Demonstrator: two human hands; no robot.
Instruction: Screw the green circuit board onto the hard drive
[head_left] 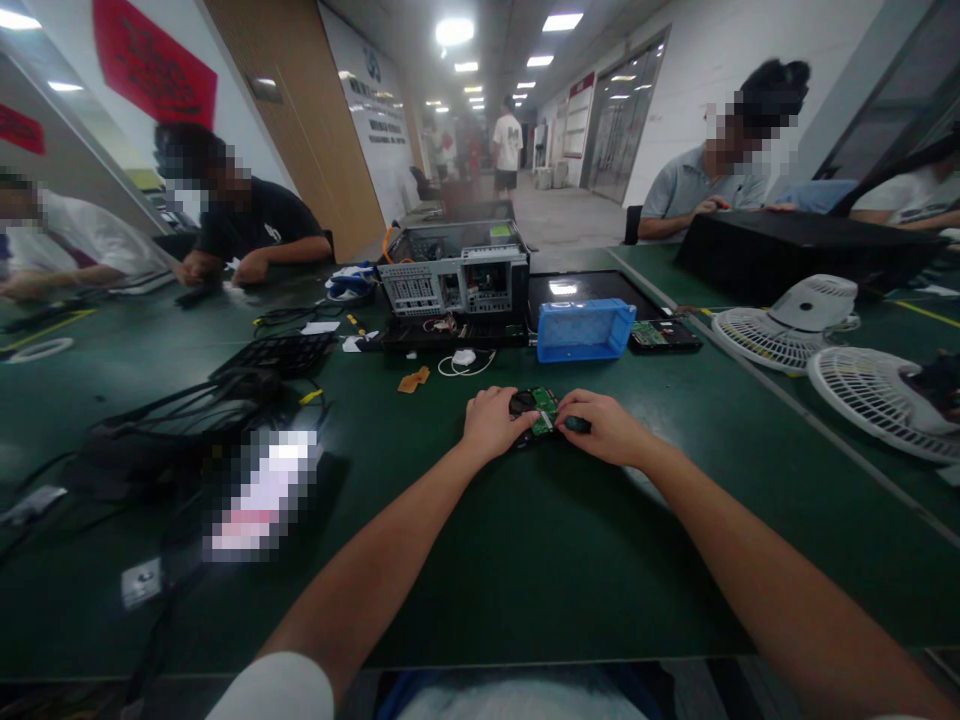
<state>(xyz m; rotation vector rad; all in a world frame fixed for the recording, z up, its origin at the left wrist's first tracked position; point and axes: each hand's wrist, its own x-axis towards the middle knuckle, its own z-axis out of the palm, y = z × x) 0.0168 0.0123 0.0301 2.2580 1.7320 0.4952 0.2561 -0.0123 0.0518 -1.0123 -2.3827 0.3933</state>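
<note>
A hard drive (545,401) lies on the green table in front of me, its green circuit board facing up. My left hand (491,422) grips its left side, with the thumb reaching over the board. At the drive's right edge, my right hand (604,428) is closed around a screwdriver (577,424) with a dark handle. The tool's tip is too small to make out. Just beyond the drive stands a blue plastic bin (585,332), tipped on its side.
An opened computer case (454,275) stands at the back, beside a flat black screen (592,288). Another drive (664,335) lies right of the bin. White fans (780,325) are at right; cables (180,430) and a lit, blurred-out device (262,500) at left. People sit across the table.
</note>
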